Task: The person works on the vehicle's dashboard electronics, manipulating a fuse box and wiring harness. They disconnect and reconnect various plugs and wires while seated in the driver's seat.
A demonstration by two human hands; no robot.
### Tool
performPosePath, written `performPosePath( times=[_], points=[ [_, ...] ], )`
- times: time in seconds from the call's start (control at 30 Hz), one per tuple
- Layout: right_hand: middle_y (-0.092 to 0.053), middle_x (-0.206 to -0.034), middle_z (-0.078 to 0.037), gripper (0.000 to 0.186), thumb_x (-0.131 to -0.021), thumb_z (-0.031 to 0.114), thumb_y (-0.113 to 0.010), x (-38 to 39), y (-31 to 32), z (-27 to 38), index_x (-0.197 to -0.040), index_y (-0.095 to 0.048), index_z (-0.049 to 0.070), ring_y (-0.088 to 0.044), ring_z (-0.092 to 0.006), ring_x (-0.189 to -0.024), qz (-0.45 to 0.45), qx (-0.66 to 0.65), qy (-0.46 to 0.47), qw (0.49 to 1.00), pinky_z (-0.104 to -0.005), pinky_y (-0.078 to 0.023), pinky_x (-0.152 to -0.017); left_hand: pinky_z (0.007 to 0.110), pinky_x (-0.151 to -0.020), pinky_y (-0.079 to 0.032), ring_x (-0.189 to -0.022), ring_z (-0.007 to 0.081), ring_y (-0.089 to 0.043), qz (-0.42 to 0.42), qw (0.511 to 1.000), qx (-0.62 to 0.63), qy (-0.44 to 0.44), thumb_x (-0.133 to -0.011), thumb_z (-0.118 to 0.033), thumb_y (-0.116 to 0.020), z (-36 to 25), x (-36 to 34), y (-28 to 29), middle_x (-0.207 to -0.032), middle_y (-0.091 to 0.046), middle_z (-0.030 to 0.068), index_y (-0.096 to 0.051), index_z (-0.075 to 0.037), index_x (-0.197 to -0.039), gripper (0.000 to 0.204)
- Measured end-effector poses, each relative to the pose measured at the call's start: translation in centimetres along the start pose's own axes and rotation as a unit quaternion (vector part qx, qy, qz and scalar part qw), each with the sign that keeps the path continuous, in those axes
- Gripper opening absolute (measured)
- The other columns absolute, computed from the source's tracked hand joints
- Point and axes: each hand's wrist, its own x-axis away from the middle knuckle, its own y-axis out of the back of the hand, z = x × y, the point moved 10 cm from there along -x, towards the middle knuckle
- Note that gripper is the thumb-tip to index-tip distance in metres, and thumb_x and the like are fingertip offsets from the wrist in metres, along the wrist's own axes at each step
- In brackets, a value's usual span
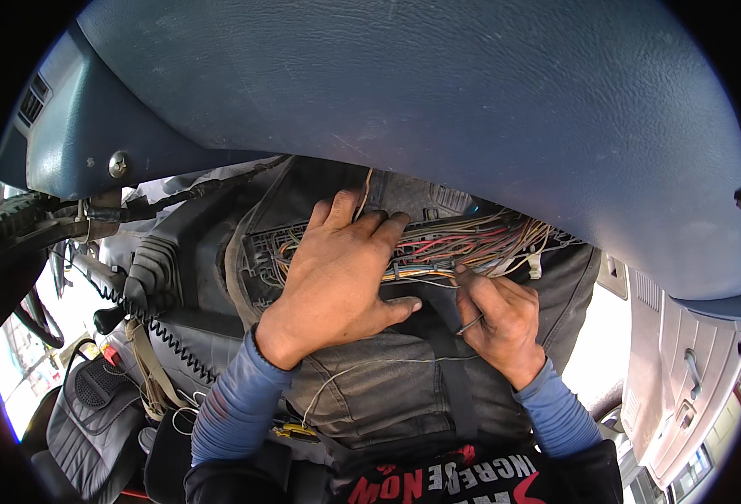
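Note:
My left hand (337,273) lies over the left part of a black fuse panel (260,252), fingers spread and thumb pointing right. A pale single wire (366,189) rises beside its fingertips; what lies under the palm is hidden. A thick bundle of coloured wires (446,244), red, orange, brown and grey, runs along the panel toward the right. Below the bundle's near edge, my right hand (502,323) is closed in a pinch, its index fingertip at the wires. A thin wire (404,360) leads from this hand across my lap to a yellow object (296,433).
A large blue-grey padded panel (438,92) overhangs the wiring. To the left are a gear lever boot (154,269), a coiled black cord (177,344) and a grey seat (93,420). An open vehicle door (673,370) stands at the right.

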Motion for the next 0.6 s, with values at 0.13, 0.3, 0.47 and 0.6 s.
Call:
performPosePath(
  times=[0.13, 0.3, 0.47, 0.6],
  points=[
    [-0.072, -0.078, -0.005, 0.032, -0.079, -0.004, -0.081, 0.3, 0.2, 0.1, -0.110, -0.075, 0.003, -0.068, -0.0211, -0.064, -0.018, 0.004, 0.010, 1.000, -0.0350, -0.053, -0.055, 0.052, -0.107, -0.044, -0.126, 0.0373, -0.055, -0.016, 0.998, 0.059, 0.034, -0.095, -0.032, -0.077, 0.9, -0.5, -0.4, -0.112, -0.078, 0.0167, -0.075, 0.000, -0.130, 0.048],
    [-0.071, -0.076, -0.004, 0.035, -0.077, -0.003, -0.082, 0.7, 0.0, -0.3, -0.112, -0.075, 0.003, -0.067, -0.0206, -0.063, -0.028, -0.005, 0.012, 1.000, -0.0349, -0.053, -0.055, 0.046, -0.098, -0.046, -0.117, 0.0353, -0.058, -0.086, 0.996, 0.000, -0.002, -0.099, -0.029, -0.072, -0.1, -0.3, -0.1, -0.096, -0.079, 0.0157, -0.077, 0.001, -0.123, 0.039],
    [-0.067, -0.073, -0.004, 0.041, -0.075, -0.002, -0.083, 1.2, -0.3, -0.4, -0.115, -0.075, 0.003, -0.066, -0.0206, -0.062, -0.021, -0.001, 0.014, 1.000, -0.0350, -0.051, -0.053, 0.046, -0.099, -0.046, -0.116, 0.0331, -0.059, -0.099, 0.995, 0.001, 0.013, -0.097, -0.026, -0.075, 0.1, -0.3, -0.2, -0.107, -0.081, 0.0128, -0.080, -0.004, -0.123, 0.034],
    [-0.067, -0.073, -0.003, 0.040, -0.075, -0.002, -0.083, 1.1, -0.2, -0.3, -0.114, -0.075, 0.003, -0.065, -0.0205, -0.062, -0.019, 0.002, 0.016, 1.000, -0.0351, -0.050, -0.053, 0.045, -0.096, -0.047, -0.114, 0.0338, -0.059, -0.123, 0.992, 0.009, 0.000, -0.100, -0.030, -0.070, 0.0, -0.2, 0.1, -0.093, -0.079, 0.0133, -0.080, 0.000, -0.119, 0.037]
  ],
)
